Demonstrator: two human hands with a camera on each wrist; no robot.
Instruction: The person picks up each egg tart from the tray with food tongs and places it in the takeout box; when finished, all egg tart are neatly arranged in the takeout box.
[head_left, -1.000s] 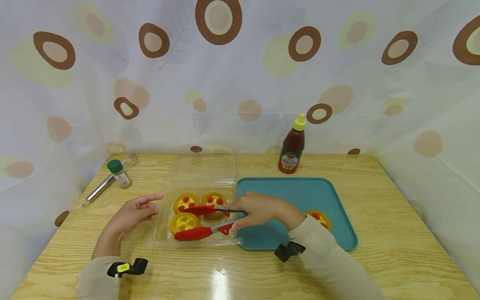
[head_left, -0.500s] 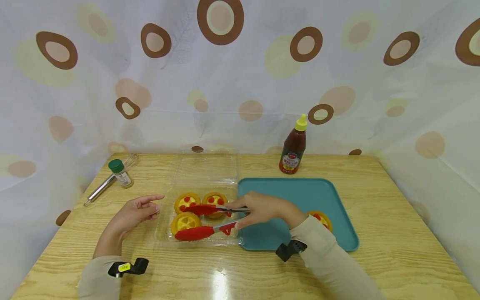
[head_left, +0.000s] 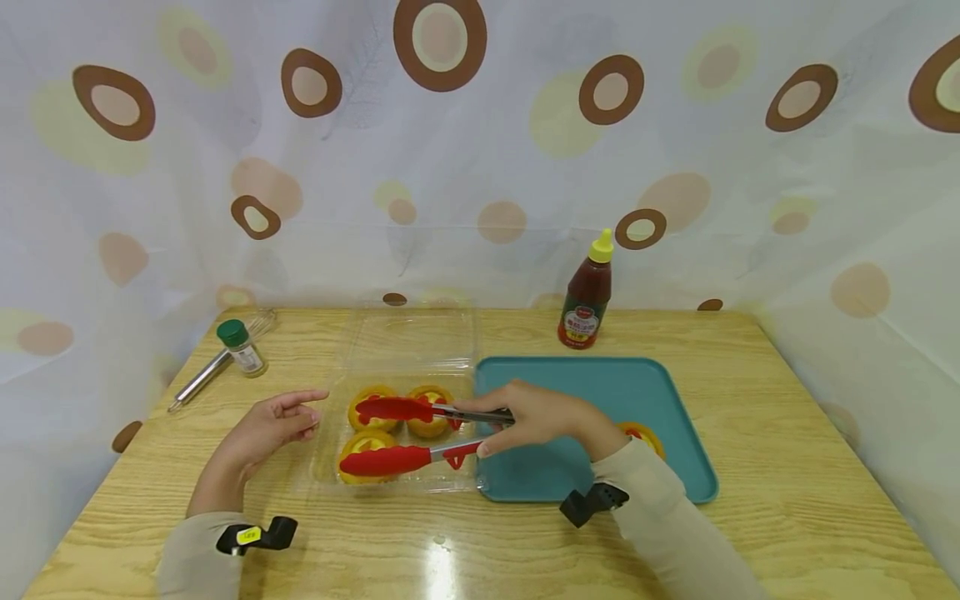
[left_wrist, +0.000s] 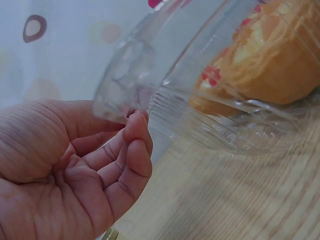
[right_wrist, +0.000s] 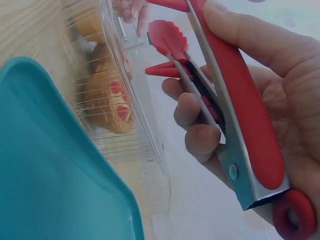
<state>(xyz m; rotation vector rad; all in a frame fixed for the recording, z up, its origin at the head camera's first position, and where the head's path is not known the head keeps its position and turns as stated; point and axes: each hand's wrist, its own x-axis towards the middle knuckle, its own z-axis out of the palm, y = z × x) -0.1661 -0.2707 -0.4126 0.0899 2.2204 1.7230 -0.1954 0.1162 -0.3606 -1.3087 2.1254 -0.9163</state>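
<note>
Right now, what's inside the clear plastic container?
Three tarts lie in the clear plastic container: two at the back, one front left. Red tongs in the right hand hide parts of their tops from the head camera.

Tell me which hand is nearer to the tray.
Right. The right hand, holding the tongs, is over the left side of the tray in the head view; the left hand is farther left, with the container between.

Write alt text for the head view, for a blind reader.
A right hand holds red and silver tongs over three round golden tarts in an open clear plastic container; the left hand is beside it. A teal rectangular tray with another tart lies to the right, a yellow-capped dark red bottle behind.
</note>
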